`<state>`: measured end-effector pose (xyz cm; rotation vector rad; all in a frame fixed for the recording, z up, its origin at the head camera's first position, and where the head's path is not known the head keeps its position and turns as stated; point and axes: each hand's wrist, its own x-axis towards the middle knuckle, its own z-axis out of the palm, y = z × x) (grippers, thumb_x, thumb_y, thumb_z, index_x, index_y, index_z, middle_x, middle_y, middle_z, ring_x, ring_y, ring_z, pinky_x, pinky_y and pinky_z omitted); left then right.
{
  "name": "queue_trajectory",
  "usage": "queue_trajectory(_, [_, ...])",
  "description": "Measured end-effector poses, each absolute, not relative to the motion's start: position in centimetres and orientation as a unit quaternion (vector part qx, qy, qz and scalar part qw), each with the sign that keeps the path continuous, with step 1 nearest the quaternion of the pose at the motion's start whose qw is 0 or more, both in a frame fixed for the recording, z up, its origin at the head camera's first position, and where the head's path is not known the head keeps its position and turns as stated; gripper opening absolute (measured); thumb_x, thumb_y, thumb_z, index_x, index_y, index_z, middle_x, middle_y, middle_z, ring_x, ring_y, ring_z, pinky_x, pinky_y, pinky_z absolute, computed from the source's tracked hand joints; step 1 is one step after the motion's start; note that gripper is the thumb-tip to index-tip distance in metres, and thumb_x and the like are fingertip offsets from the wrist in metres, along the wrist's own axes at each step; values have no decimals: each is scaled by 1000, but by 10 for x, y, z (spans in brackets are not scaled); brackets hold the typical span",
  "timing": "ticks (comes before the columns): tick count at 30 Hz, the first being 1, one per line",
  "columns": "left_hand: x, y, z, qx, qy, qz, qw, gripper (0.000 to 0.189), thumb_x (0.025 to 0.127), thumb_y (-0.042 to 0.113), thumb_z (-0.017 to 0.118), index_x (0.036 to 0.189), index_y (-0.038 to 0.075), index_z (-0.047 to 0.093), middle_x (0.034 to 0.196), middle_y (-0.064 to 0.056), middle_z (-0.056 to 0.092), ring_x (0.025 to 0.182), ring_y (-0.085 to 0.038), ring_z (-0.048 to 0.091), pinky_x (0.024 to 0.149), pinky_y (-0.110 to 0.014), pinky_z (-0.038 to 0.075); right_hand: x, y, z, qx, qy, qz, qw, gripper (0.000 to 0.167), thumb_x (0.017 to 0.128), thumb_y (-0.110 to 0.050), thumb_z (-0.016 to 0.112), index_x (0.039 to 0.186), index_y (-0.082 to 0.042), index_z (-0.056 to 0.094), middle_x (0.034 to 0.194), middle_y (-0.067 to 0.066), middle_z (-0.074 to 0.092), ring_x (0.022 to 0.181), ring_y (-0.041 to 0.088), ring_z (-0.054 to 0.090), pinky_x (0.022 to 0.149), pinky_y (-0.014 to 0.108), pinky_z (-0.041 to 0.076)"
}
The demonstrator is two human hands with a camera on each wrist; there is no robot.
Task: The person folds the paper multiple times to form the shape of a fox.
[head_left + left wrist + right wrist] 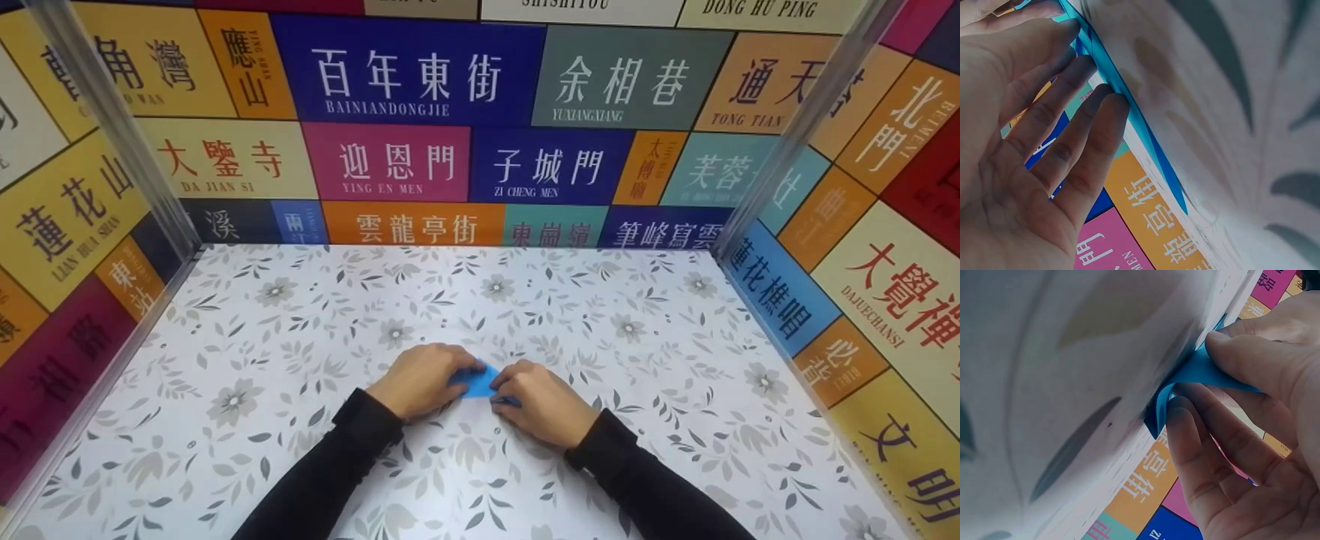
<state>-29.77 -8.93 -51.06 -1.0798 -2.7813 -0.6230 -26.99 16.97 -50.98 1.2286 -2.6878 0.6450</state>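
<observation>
A small piece of blue paper [480, 382] lies on the patterned tabletop between both hands. My left hand [427, 379] holds its left part with thumb and fingertips; in the left wrist view the other fingers [1107, 121] rest along the thin blue edge. On the right, my right hand [541, 399] pinches the paper between thumb and fingers. The right wrist view shows a paper flap [1199, 371] bent upward in a curve beneath the thumb, with fingertips against its underside. The fingers hide part of the paper.
A white tabletop [300, 330] with grey flowers and leaves spreads around the hands. Upright panels with coloured lettered blocks [409, 71] border it at the back and both sides. Clear strips [802, 120] stand at the back corners.
</observation>
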Motion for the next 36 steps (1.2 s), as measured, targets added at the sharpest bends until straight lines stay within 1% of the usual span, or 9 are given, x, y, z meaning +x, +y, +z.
queue_trajectory(5, [-296,-88,-510,-366,-913,-171,59,38,106,19,86,143,18,84,131,-5,85,118,-30,83,100,-49,69,-270,169,-510,408,-887,207,63,6,101,-7,89,103,-2,91,122,13,87,117,32,81,106,46,69])
queue_trajectory(10, [-296,-84,-513,-370,-915,-137,81,36,104,19,86,141,21,86,130,-4,83,111,-30,82,94,-47,69,-269,170,-510,407,-887,210,64,6,100,-7,90,105,-2,91,122,13,87,116,32,81,105,46,69])
queue_trajectory(19, [-295,-79,-514,-373,-916,-91,111,34,103,22,86,138,24,88,130,1,80,107,-26,81,88,-43,70,-270,171,-511,409,-884,215,70,6,99,-7,91,104,-3,91,121,13,87,115,31,81,103,45,69])
queue_trajectory(27, [-294,-78,-512,-371,-920,-74,102,32,109,28,82,140,27,86,135,2,79,108,-27,80,85,-44,69,-270,172,-510,411,-884,212,65,6,100,-7,90,103,-3,91,121,13,86,115,32,81,102,44,70])
queue_trajectory(30, [-293,-79,-512,-373,-919,-65,108,31,110,28,81,140,27,86,137,3,78,109,-26,80,84,-43,69,-270,171,-510,413,-884,211,63,6,100,-7,89,102,-2,90,121,14,86,115,32,81,102,44,70])
queue_trajectory(33, [-293,-78,-512,-379,-916,-67,113,29,110,27,80,139,26,87,139,2,79,112,-26,80,85,-44,70,-269,171,-509,411,-884,214,61,7,100,-9,90,103,-2,90,121,15,86,114,33,81,101,45,70])
queue_trajectory(36, [-294,-77,-512,-381,-915,-69,110,29,110,27,80,139,25,87,142,3,81,116,-27,80,88,-45,70,-268,171,-509,408,-885,214,62,9,101,-11,90,102,-3,91,120,14,87,113,32,81,100,45,70])
